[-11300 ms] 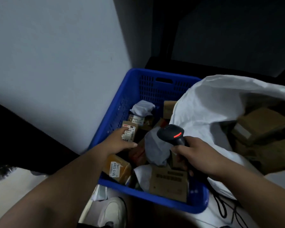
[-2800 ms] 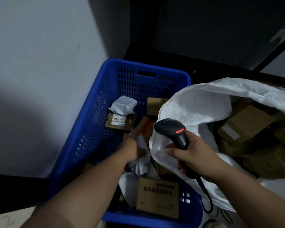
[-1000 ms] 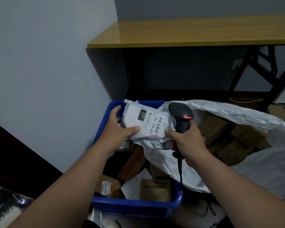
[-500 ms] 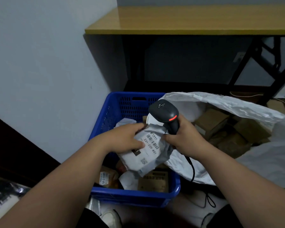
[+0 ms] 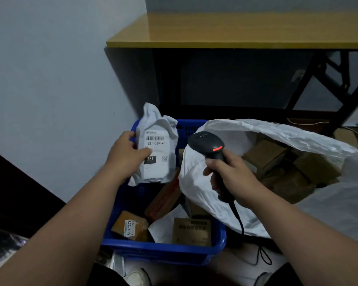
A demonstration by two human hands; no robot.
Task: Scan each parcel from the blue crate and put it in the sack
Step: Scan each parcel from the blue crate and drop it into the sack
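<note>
Your left hand [image 5: 125, 156] has its thumb pressed on the front of a soft white parcel [image 5: 157, 147], and your fingers are curled round its left side. You hold the parcel upright above the far left part of the blue crate [image 5: 163, 249]. Its label faces you, with a barcode near the top, the print 231-239-K01 under it, and a black patch that says 231.

Your right hand [image 5: 234, 176] has its fingers wrapped tight round the handle of a black scanner [image 5: 208, 144]. A small red light glows on the scanner's head. The head sits just to the right of the parcel and does not touch it. A black cable [image 5: 239, 218] hangs down from the handle.

Below your hands, the crate has more parcels in it. A brown parcel [image 5: 130, 226] with a white label lies at the near left. A flat brown box [image 5: 191, 232] lies at the near right. A reddish box [image 5: 163, 200] leans in the middle.

The white sack [image 5: 277, 133] stands open just right of the crate, and its edge hangs over the crate's side. Brown boxes [image 5: 285, 164] lie piled inside it.

A wooden table [image 5: 236, 32] stands behind it all, by a pale wall [image 5: 50, 79].
</note>
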